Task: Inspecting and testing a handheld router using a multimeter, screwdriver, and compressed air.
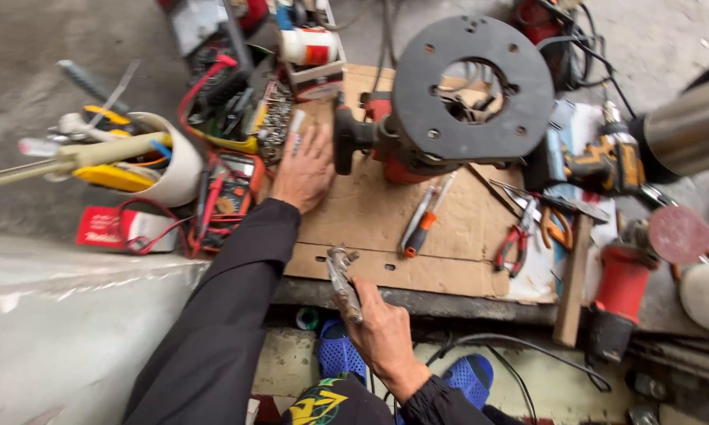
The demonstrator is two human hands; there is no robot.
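Note:
My left hand (303,169) lies flat with fingers spread on a sheet of brown cardboard (370,212), just left of a red power router (405,138) that lies on its side. The router's round black base plate (472,86) faces the camera. My right hand (382,334) is at the cardboard's near edge, closed around the handles of metal locking pliers (342,275), whose jaws point away from me. A screwdriver with an orange and grey handle (421,224) rests on the cardboard between the pliers and the router.
A white bucket of tools (169,165) and a red multimeter (228,193) sit at left. Red-handled pliers (516,240), a hammer (575,275), a yellow drill (606,161) and a red grinder (626,291) lie at right. Blue sandals (342,354) are below.

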